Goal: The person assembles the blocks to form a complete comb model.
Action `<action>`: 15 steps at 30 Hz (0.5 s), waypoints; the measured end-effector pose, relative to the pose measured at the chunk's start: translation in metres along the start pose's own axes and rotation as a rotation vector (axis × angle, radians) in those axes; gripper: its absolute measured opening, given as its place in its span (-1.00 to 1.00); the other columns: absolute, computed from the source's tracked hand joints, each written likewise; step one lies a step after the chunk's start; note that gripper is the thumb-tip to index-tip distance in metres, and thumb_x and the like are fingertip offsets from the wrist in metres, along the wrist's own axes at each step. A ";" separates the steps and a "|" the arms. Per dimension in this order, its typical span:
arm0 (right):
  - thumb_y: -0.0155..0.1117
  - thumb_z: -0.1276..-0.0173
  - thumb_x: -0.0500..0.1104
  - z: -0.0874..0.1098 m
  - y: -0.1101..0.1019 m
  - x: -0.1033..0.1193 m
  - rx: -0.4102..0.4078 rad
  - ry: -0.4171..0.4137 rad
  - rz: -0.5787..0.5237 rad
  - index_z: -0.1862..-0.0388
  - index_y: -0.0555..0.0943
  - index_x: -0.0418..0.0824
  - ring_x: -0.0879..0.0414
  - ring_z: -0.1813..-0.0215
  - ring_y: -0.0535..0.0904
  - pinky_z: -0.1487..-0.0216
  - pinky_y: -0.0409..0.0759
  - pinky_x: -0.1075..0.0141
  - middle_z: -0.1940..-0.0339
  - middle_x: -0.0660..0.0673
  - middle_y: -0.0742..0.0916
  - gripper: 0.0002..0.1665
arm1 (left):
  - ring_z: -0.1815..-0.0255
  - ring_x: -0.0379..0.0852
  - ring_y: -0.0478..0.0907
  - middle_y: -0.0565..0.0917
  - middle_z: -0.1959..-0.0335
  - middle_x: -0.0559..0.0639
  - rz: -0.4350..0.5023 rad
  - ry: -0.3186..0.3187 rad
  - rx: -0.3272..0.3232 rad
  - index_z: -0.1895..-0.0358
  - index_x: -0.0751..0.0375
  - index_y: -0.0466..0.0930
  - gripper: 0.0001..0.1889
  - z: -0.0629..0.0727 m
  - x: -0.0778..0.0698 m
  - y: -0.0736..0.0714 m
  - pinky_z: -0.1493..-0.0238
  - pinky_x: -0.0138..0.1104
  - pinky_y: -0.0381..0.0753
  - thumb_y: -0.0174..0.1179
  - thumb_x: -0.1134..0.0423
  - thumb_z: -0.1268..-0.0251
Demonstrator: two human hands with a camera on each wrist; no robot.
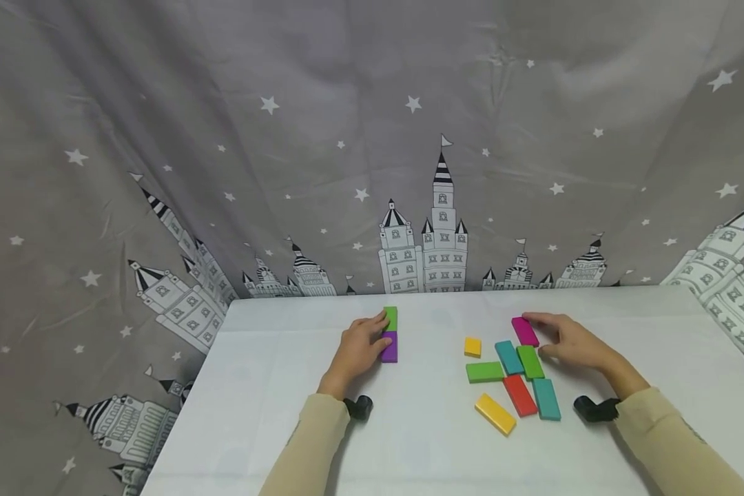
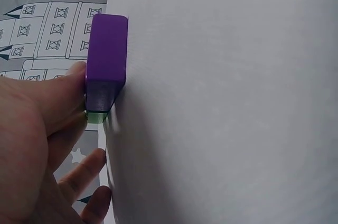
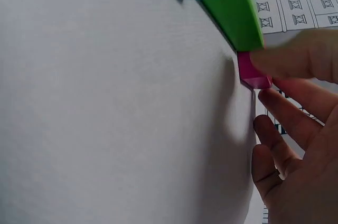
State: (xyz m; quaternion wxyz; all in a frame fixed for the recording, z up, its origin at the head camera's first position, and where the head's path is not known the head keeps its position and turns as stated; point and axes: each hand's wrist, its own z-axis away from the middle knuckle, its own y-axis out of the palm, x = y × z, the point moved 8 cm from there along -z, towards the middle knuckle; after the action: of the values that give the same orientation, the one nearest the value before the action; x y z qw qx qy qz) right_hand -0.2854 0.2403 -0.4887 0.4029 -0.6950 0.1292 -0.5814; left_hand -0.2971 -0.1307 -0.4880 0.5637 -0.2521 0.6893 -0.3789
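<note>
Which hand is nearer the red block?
Right. The right hand is beyond the red block, to its right, at the magenta block; the left hand is farther off, to its left, touching the purple block.

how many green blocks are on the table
3. One green block is by the left hand, beyond the purple block; another green block lies below the small yellow block; the third green block lies right of the upper teal block. Others may be hidden.

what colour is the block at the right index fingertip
The block is magenta, clearest in head view.
</note>
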 end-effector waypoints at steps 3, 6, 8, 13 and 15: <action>0.43 -0.20 -0.33 0.001 0.001 -0.004 0.002 0.010 0.011 -0.42 0.40 -0.39 -0.46 -0.44 0.25 -0.31 0.36 -0.33 -0.41 -0.47 0.44 -0.21 | -0.46 0.13 0.30 0.39 -0.48 -0.05 0.014 -0.012 0.005 -0.35 0.19 0.52 -0.52 0.001 0.000 0.000 -0.45 0.14 0.19 0.26 0.17 -0.41; 0.44 -0.24 -0.29 0.000 0.001 -0.005 0.001 0.012 0.024 -0.42 0.41 -0.38 -0.46 -0.43 0.27 -0.31 0.36 -0.33 -0.40 -0.47 0.45 -0.23 | -0.46 0.12 0.30 0.40 -0.48 -0.07 0.019 -0.025 0.001 -0.35 0.17 0.53 -0.52 0.002 0.000 0.000 -0.45 0.13 0.19 0.27 0.17 -0.40; 0.45 -0.26 -0.28 0.000 0.000 -0.006 0.001 0.016 0.031 -0.42 0.42 -0.37 -0.45 -0.42 0.27 -0.31 0.36 -0.33 -0.40 -0.46 0.46 -0.24 | -0.46 0.12 0.30 0.40 -0.48 -0.09 0.022 -0.033 0.000 -0.35 0.16 0.53 -0.52 0.002 0.001 0.000 -0.45 0.14 0.18 0.27 0.16 -0.40; 0.47 -0.26 -0.25 -0.003 -0.002 -0.008 -0.005 0.027 0.032 -0.41 0.42 -0.36 -0.45 -0.41 0.28 -0.30 0.38 -0.33 -0.38 -0.45 0.48 -0.24 | -0.47 0.12 0.30 0.41 -0.47 -0.09 0.027 -0.043 -0.003 -0.34 0.15 0.54 -0.52 0.001 0.001 0.000 -0.46 0.15 0.17 0.28 0.15 -0.39; 0.47 -0.26 -0.25 -0.003 -0.003 -0.009 -0.012 0.028 0.036 -0.42 0.42 -0.36 -0.44 -0.41 0.29 -0.30 0.39 -0.32 -0.38 -0.45 0.48 -0.24 | -0.47 0.11 0.29 0.41 -0.47 -0.09 0.028 -0.044 -0.003 -0.34 0.15 0.54 -0.51 0.001 0.001 -0.001 -0.46 0.14 0.16 0.29 0.15 -0.39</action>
State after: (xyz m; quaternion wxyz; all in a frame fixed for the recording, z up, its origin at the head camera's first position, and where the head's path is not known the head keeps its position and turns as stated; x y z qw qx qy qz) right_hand -0.2914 0.2471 -0.4929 0.4071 -0.6867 0.1507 -0.5831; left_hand -0.2965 -0.1324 -0.4884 0.5835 -0.2516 0.6809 -0.3643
